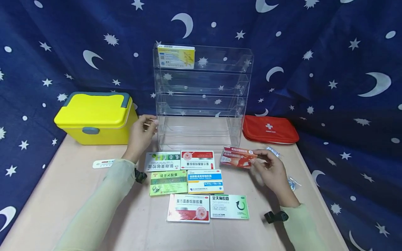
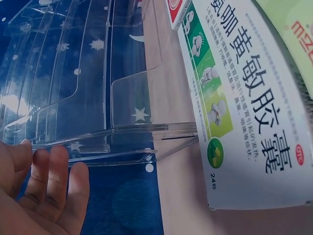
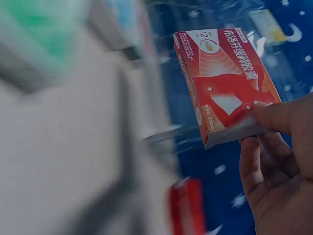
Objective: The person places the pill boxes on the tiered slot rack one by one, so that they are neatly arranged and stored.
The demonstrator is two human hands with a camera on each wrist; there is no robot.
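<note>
1. Red medicine box [image 1: 236, 159]: we find it at the fingertips of the right hand [image 1: 271, 170], just to that hand's left and in front of the lower right corner of the clear rack [image 1: 204, 94].
2. Right hand: its grasp is narrow, thumb on the printed face and fingers behind, pinching the box by the near end, as we see in the right wrist view.
3. Left hand [image 1: 142, 136]: its fingers are relaxed and slightly bent at the rack's left edge; we cannot tell how firmly they touch it.
4. Between the hands, we note the rack's tiers, with a yellow-and-white box [image 1: 176, 57] on the top one, above both hands.
5. Nearer to us than the rack, between the two forearms, six medicine boxes [image 1: 168, 182] lie flat in three rows of two on the pink table [image 1: 141, 230].
6. Left of the left hand, we see a yellow case [image 1: 94, 115] and, nearer, a white strip [image 1: 102, 163].
7. Beyond the right hand lies a red first-aid pouch [image 1: 270, 129]; small plastic packets [image 1: 293, 183] show beside that hand.
8. Behind everything, we observe a blue curtain [image 1: 282, 35] patterned with moons and stars.
</note>
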